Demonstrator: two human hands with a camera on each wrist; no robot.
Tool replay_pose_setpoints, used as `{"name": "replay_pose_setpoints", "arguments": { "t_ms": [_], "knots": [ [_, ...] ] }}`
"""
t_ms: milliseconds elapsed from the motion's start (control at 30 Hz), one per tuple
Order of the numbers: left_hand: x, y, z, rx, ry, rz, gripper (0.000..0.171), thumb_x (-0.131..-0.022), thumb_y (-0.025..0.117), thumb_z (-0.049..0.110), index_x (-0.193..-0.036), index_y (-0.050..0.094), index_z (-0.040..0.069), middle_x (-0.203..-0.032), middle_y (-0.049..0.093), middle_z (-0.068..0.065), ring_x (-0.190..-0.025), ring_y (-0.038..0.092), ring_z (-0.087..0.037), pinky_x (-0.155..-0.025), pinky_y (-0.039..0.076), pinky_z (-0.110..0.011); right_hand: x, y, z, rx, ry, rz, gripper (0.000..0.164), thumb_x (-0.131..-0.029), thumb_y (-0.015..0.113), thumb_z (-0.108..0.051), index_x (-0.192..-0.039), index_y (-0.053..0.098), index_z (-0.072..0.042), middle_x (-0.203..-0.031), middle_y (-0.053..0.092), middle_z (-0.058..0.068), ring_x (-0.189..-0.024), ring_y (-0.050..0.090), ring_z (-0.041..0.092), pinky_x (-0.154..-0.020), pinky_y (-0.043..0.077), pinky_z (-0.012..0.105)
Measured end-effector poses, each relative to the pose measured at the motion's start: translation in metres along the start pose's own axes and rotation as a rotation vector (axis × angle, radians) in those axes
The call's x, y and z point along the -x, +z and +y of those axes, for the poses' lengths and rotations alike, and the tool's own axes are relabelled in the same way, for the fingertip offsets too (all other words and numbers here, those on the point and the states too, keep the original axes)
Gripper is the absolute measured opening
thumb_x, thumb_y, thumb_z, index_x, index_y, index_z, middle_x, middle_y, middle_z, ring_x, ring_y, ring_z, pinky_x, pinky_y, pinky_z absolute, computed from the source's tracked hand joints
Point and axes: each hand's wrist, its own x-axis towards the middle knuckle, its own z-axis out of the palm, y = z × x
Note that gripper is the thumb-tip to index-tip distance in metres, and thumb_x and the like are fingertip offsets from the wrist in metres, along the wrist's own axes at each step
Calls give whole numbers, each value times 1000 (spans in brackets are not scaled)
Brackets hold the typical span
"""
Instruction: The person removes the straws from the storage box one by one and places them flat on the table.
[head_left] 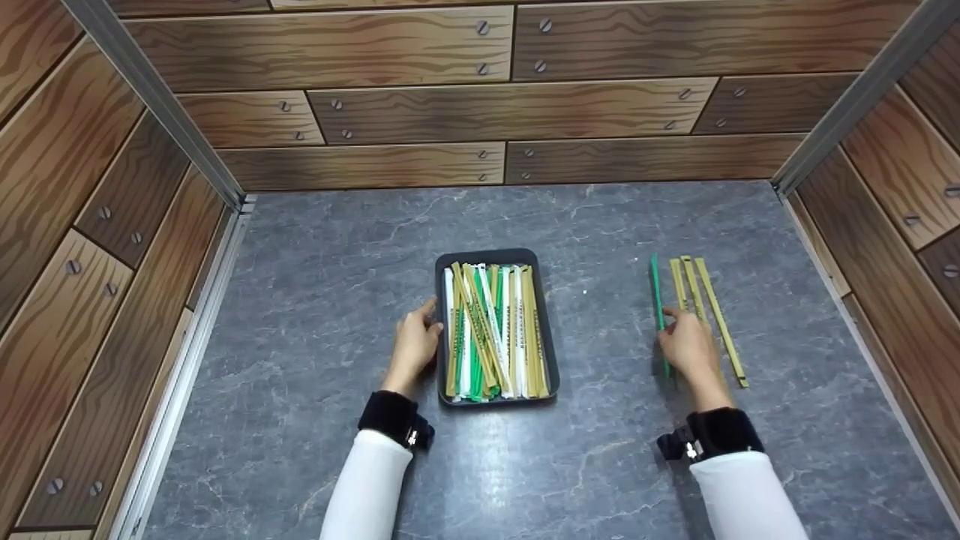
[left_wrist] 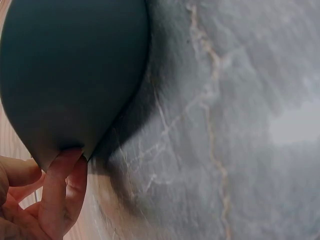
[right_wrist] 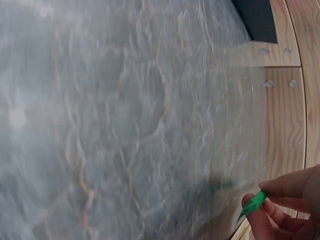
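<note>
A dark grey tray (head_left: 553, 367) holds several wrapped straws (head_left: 491, 330) in white, green and gold, some with printed text. My left hand (head_left: 415, 341) grips the tray's left side; in the left wrist view its fingers (left_wrist: 62, 175) curl against the tray wall (left_wrist: 75, 75). Off to the right, my right hand (head_left: 688, 345) pinches a slim green straw (head_left: 657, 289) between thumb and fingers. The right wrist view shows the end of this green straw (right_wrist: 254, 202) at the fingertips. Gold straws (head_left: 712, 300) lie beside and partly under the right hand.
The grey marbled tabletop (head_left: 337, 300) is bounded by wood-patterned panels (head_left: 412, 112) at the back and both sides. Metal rails (head_left: 187, 352) run along the side edges. Tiny white specks (head_left: 585, 292) lie between the tray and the gold straws.
</note>
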Motion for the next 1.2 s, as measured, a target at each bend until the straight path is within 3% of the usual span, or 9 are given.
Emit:
{"name": "replay_pose_setpoints", "arguments": {
  "t_ms": [200, 367, 967, 1200],
  "knots": [
    [0, 0, 0, 2, -4, -5, 50, -91, 63, 0, -140, 53, 1, -90, 70, -15, -85, 64, -30, -81, 52, -43, -5, -4, 6, 55, 63, -41, 48, -95, 54, -8, -142, 49, 0, -103, 65, 23, -67, 62, 29, -47, 43, 35],
    [0, 0, 1, 16, -16, -16, 50, -92, 62, 1, -141, 51, 1, -96, 69, -17, -91, 64, -31, -86, 51, -44, -7, -4, 11, 130, 86, -4, 45, -95, 58, -11, -139, 54, -3, -113, 63, 28, -82, 64, 40, -52, 49, 45],
    [1, 0, 1, 22, -8, -1, 49, -92, 62, 0, -140, 53, 0, -95, 70, -18, -93, 64, -33, -89, 51, -45, -13, -7, 27, 179, 90, -42, 46, -92, 64, -11, -137, 56, -5, -130, 52, 34, -104, 56, 52, -66, 49, 61],
    [0, 0, 0, 14, -10, -5, 49, -92, 62, 0, -140, 52, 0, -94, 70, -18, -90, 64, -32, -86, 51, -44, -9, -7, 22, 172, 49, 4, 43, -91, 61, -7, -134, 59, -3, -127, 54, 34, -104, 56, 53, -68, 49, 62]
  ]
}}
